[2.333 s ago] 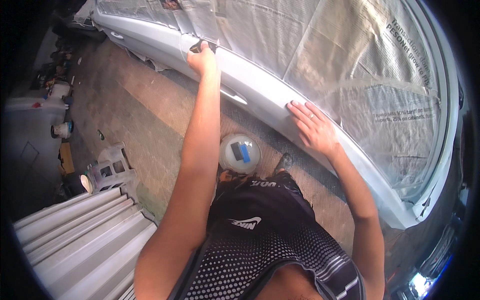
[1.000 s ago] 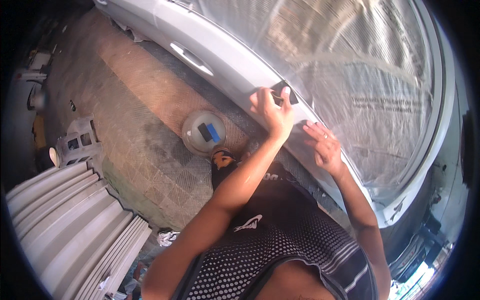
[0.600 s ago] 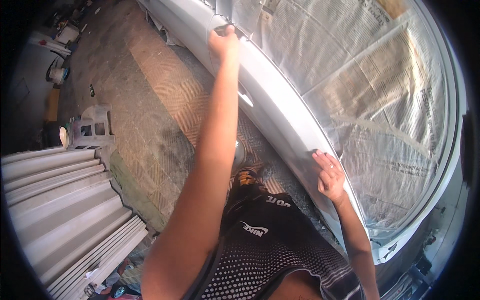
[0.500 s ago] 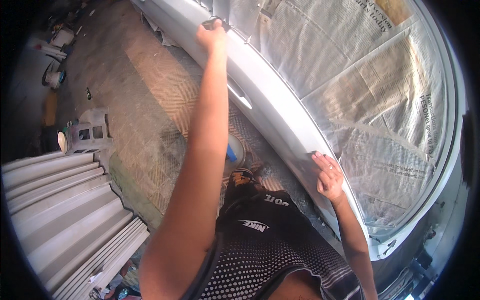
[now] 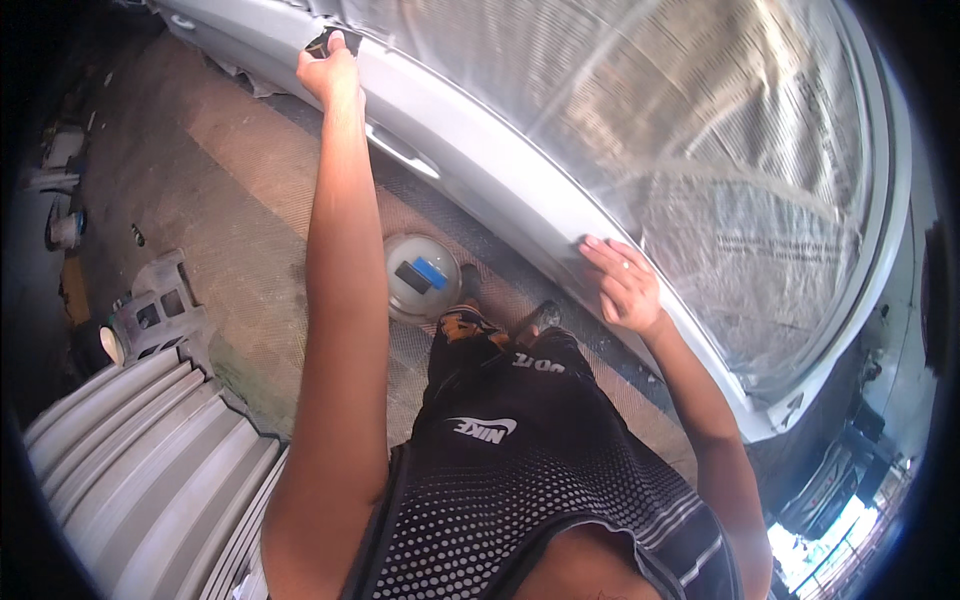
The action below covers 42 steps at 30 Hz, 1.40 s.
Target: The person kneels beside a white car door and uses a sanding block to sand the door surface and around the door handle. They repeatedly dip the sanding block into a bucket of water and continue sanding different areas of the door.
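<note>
Black pad point(image 5: 351, 42) is sitting at the upper edge of the white car door point(image 5: 520, 180), out past the door handle point(image 5: 402, 150). Left hand point(image 5: 330, 75) is gripping it, fingers curling round, thumb lying on top; the underside is staying out of view, so cannot tell how flat it is lying. Right hand point(image 5: 627, 285) is reaching to the same door nearer the body, just below the upper edge, fingers extending close together, tips seemingly touching the paint, nothing visible in the grasp.

Progress: masking looks done, with newspaper sheets point(image 5: 700, 120) and clear film covering the window above the door edge. Door surface is showing a pale, fairly even tone; glare is hiding finish, so cannot tell which stretches are done or left. Work is seemingly ongoing.

Below the door, a round tub point(image 5: 397, 306) is standing on the patterned floor point(image 5: 260, 200), a blue block point(image 5: 432, 272) and a dark block point(image 5: 411, 278) lying side by side within its rim.

Writing: newspaper is carrying dense, mostly blurred print; dark clothing point(image 5: 490, 480) is showing white lettering and a curved mark.
</note>
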{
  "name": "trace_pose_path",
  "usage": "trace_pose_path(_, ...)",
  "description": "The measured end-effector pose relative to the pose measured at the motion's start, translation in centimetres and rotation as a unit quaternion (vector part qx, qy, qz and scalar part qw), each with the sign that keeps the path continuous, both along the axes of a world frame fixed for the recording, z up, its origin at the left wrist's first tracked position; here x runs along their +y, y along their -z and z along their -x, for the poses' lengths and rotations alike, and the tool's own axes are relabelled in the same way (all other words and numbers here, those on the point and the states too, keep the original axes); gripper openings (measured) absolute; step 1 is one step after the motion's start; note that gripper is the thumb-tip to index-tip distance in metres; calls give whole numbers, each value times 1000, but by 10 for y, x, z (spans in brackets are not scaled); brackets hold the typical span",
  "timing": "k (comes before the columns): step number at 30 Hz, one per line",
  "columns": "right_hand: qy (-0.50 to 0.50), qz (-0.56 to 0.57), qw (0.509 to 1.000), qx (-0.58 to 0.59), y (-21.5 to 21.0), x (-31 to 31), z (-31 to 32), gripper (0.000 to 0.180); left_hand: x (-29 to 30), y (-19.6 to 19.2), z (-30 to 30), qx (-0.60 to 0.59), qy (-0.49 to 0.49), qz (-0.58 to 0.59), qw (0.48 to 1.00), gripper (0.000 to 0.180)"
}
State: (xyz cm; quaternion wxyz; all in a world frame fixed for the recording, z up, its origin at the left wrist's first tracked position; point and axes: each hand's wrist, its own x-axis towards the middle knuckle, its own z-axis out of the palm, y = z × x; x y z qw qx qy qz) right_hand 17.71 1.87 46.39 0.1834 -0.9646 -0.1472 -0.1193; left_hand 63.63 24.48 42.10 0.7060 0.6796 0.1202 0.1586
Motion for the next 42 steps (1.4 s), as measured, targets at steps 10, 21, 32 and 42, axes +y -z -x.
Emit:
trace_pose_path(10, -58, -38, 997, -35, 2, -6, 2, 22, -77, 0, 177, 58, 62, -52, 995, 29)
trace_pose_path(21, 5, -96, 994, -41, -1, -45, 121, 27, -155, 16, 362, -1, -7, -162, 987, 30)
trace_pose_path(32, 75, 59, 995, -23, 33, -54, 145, 42, -7, 3, 1, 36, -29, -49, 998, 28)
trace_pose_path(42, 95, 122, 988, 5, 29, -51, 147, 45, 9, -14, -30, -2, -19, 32, 999, 21)
